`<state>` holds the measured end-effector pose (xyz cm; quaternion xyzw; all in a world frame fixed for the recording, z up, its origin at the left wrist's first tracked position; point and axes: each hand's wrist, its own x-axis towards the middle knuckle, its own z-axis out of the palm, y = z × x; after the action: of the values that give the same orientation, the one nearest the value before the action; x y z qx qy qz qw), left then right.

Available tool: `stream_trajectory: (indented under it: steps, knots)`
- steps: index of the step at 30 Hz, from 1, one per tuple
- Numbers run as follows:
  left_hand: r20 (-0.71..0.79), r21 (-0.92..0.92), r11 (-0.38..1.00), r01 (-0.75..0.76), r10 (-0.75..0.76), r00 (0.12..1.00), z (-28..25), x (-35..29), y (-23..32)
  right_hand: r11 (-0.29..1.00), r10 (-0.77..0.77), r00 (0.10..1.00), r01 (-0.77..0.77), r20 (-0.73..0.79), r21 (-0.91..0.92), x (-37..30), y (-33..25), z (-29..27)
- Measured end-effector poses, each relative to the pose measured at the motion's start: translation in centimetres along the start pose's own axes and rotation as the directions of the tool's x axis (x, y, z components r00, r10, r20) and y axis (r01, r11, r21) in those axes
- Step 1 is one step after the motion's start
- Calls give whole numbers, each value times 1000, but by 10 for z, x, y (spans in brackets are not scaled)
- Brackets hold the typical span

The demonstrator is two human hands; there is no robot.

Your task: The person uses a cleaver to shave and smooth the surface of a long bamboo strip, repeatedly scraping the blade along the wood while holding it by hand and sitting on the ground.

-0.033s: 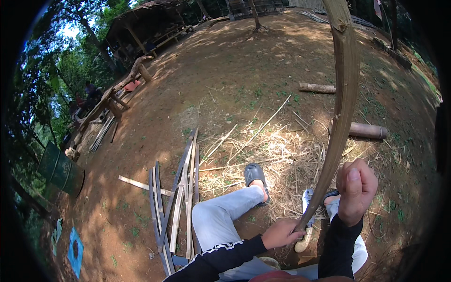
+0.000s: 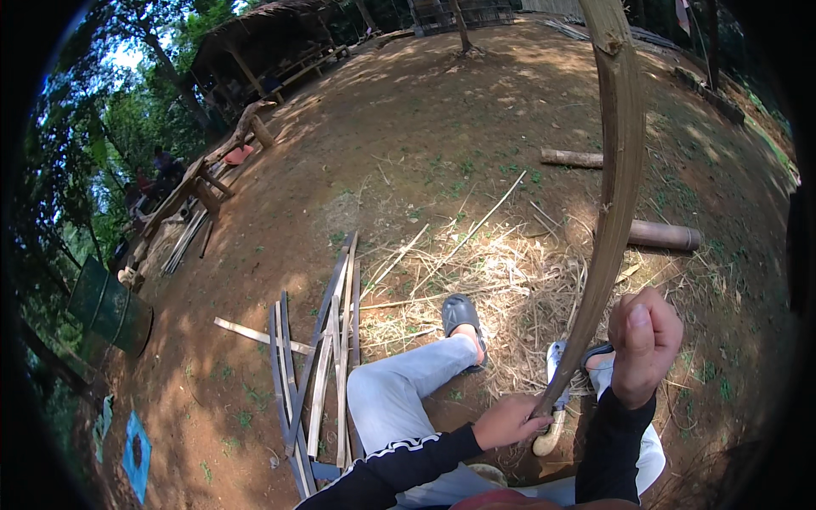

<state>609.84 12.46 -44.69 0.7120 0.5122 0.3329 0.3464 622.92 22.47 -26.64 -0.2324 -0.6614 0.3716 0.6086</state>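
Observation:
A long, curved brown strip of bamboo (image 2: 621, 144) rises from my lap and runs out past the top edge. My left hand (image 2: 507, 422) is wrapped round its lower end. Just right of the strip, my right hand (image 2: 644, 344) is closed in a fist, thumb uppermost, with nothing seen sticking out of it. Below the strip lies a large knife with a pale curved handle (image 2: 552, 433); part of its blade is hidden behind the strip.
Several split bamboo strips (image 2: 330, 340) lie piled to my left. Pale shavings (image 2: 518, 297) cover the ground round my dark clog (image 2: 460, 313). Two bamboo pieces, one a thick tube (image 2: 667, 236), lie beyond the strip. A green drum (image 2: 110, 306) and wooden bench (image 2: 187, 191) stand left.
The upper part of the bamboo strip has swung slightly to the left. Both hands look the same.

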Motion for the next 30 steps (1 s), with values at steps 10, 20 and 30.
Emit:
stream_trajectory:
  steps: [10,20,30]
  knots:
    - [-57,-65,997,51,-55,997,-11,0,3,978,79,980,-41,183,-202,-16,24,5]
    - [68,-17,987,162,-161,985,-17,3,2,935,188,933,-74,307,-346,-31,42,-5]
    - [-42,-61,989,132,-134,990,-7,1,-10,888,240,876,-24,418,-459,-38,34,-7]
